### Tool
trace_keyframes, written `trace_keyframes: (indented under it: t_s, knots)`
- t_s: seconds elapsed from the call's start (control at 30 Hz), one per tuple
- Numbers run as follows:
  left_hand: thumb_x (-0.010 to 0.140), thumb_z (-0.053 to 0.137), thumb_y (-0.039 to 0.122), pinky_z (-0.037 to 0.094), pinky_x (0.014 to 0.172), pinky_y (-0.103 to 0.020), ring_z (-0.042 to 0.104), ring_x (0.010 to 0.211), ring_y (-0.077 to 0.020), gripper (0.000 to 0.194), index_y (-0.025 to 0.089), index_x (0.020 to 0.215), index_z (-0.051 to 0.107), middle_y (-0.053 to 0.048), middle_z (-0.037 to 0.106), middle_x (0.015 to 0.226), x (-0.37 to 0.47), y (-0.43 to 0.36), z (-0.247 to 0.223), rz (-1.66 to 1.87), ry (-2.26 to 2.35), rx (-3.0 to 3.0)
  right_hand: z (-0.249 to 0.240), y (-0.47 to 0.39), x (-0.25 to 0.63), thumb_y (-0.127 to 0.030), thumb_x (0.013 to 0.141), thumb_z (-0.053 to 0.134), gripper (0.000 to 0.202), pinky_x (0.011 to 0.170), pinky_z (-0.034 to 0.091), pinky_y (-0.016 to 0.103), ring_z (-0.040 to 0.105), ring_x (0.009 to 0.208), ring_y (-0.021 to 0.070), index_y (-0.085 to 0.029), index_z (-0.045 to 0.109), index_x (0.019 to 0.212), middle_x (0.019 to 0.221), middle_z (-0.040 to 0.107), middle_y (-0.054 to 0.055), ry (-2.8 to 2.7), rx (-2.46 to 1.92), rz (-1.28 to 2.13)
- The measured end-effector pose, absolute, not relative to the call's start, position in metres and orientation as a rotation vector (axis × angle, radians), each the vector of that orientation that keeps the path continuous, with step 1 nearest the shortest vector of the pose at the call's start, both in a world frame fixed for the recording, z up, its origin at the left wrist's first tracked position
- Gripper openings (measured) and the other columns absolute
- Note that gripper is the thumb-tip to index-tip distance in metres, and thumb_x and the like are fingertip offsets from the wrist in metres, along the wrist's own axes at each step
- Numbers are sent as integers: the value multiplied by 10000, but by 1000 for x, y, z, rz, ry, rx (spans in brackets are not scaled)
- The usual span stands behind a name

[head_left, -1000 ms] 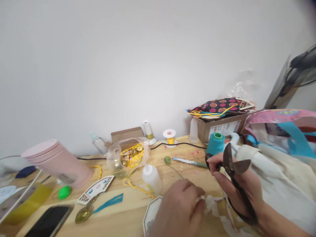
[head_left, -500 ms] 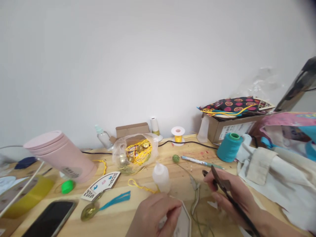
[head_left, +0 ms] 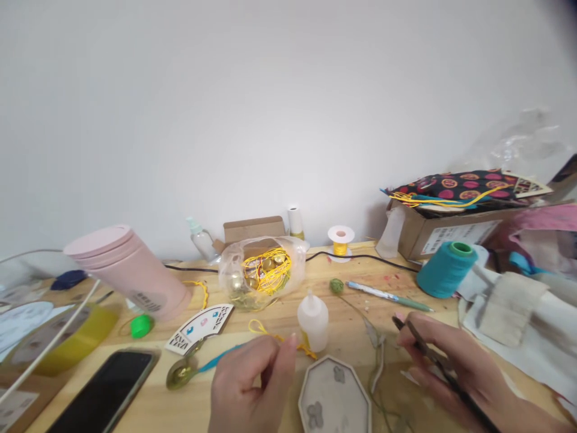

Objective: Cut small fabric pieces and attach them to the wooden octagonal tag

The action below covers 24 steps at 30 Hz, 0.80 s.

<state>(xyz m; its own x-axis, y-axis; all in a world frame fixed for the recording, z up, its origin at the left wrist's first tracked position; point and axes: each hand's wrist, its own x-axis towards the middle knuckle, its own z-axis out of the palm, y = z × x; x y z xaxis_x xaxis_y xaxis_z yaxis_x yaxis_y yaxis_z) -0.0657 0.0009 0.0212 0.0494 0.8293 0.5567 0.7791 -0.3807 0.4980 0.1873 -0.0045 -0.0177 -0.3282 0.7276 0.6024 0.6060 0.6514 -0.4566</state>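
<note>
My left hand (head_left: 255, 382) is at the bottom middle, fingers curled and thumb against the forefinger; what it holds, if anything, is hidden. Right beside it lies a pale octagonal piece (head_left: 336, 397) with a raised rim and grey shapes on it. A white squeeze bottle (head_left: 313, 325) stands behind that piece, and a yellow cord (head_left: 270, 334) loops on the table by the bottle. My right hand (head_left: 464, 367) grips a dark, slender two-pronged tool (head_left: 439, 361), its prongs pointing up and left. Between the hands trails a green string with pale leaf-like pieces (head_left: 376, 361).
A pink tumbler (head_left: 135, 276), a phone (head_left: 101, 394) and yellow tape (head_left: 76, 337) are at the left. Farther back stands a plastic bag of bells and yellow cord (head_left: 265, 270). A teal thread cone (head_left: 446, 270), a cardboard box (head_left: 410, 231) and pale cloth (head_left: 514, 304) crowd the right.
The view has shifted, so things appear farther right. My left hand has drawn left off the octagonal piece, which now shows more fully. The tool stays in my right hand, turned slightly.
</note>
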Motion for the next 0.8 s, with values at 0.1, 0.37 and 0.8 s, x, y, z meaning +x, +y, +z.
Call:
trace_keyframes:
  t_s: [0.1, 0.37, 0.8]
  knots:
    - [766, 493, 284, 308, 409, -184, 383, 373, -70, 396, 184, 397, 389, 73, 376, 387, -66, 1, 20, 1294, 1748, 2109, -18, -9, 190, -143, 663, 548, 377, 535, 505, 313, 622, 661, 237, -266, 442, 1003, 757, 617, 34, -2089, -1025, 57]
    - [669, 576, 327, 365, 423, -168, 452, 425, -87, 236, 194, 477, 547, 66, 499, 440, -71, 4, 27, 1495, 1777, 1587, -7, -14, 189, -107, 614, 531, 407, 443, 478, 289, 626, 569, 228, -294, 459, 967, 542, 562, -20, -2165, -989, 70]
    - [663, 561, 214, 348, 413, -193, 467, 414, -95, 206, 213, 457, 553, 64, 510, 410, -68, -1, 30, 1503, 1458, 1904, 4, -2, 190, -68, 613, 499, 283, 400, 374, 248, 539, 446, 156, -227, 512, 847, 554, 555, -34, -2280, -953, 88]
